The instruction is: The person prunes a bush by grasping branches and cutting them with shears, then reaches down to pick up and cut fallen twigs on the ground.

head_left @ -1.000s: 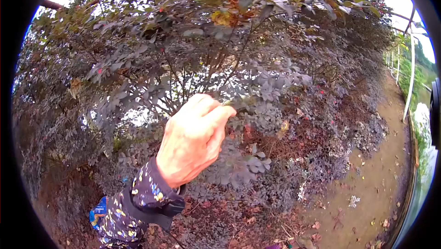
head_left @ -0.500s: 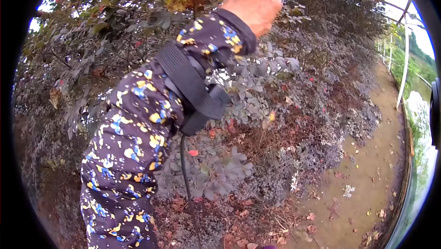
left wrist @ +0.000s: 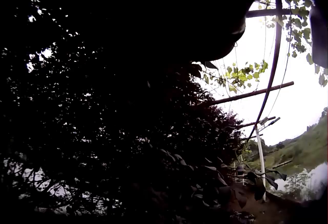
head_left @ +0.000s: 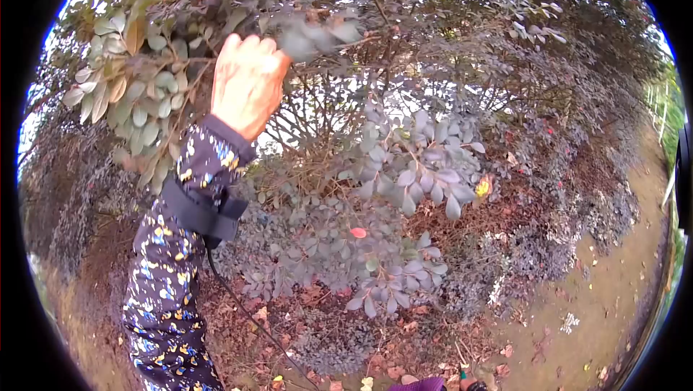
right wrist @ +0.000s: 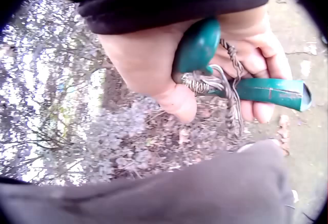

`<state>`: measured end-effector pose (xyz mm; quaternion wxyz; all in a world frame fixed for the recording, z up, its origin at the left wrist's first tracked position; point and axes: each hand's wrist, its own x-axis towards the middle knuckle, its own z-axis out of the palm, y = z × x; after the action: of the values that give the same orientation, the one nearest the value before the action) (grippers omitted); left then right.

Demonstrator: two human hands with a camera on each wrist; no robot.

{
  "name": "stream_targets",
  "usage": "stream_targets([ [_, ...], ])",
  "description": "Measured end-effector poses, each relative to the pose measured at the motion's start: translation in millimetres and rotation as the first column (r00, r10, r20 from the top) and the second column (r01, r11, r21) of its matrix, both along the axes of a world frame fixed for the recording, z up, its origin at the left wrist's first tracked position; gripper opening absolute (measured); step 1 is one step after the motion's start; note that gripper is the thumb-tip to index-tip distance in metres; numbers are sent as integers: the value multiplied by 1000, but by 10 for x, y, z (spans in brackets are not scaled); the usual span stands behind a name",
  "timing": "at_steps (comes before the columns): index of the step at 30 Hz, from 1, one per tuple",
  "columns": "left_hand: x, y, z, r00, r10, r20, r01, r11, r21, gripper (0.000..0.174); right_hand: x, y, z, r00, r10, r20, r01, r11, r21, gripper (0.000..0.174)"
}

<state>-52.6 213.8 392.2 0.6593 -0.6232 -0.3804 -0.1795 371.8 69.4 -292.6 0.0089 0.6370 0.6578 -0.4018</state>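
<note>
The left hand (head_left: 249, 88) is raised at the upper left of the head view, back toward the camera, fingers curled round a leafy branch (head_left: 354, 43). Pale-backed leaves (head_left: 148, 95) hang to its left, and blurred leaves lie close to its right side. The left wrist view is mostly dark, and its hand shows only as a black shape. In the right wrist view, the right hand (right wrist: 138, 62) holds a tool with green handles (right wrist: 271, 92) and twisted wire round it, one handle against the palm and the other along the fingers.
Dense purple-leaved bushes (head_left: 419, 174) fill the middle, with fallen leaves on the ground below. A dirt path (head_left: 606, 268) runs along the right side. A black cable (head_left: 249, 311) trails down from the left wrist strap. Overhead bars (left wrist: 251, 95) cross the sky in the left wrist view.
The left hand rose from mid-view to the top, then shifted left as the head view turned. More of the pale-backed leaves now show beside it.
</note>
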Motion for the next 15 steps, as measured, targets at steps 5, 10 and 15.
stream_targets([
  [5,-398,-307,-523,967,-26,252,45,996,-70,14,-371,742,1157,570,-667,-480,520,745,-418,25],
  [10,-599,-581,-869,936,-56,348,97,990,-102,15,-822,1261,2629,522,-303,-797,439,897,-54,22],
  [15,-707,-696,-1077,918,15,395,49,987,-152,15,-1143,1242,3780,433,96,-896,177,966,189,23],
])
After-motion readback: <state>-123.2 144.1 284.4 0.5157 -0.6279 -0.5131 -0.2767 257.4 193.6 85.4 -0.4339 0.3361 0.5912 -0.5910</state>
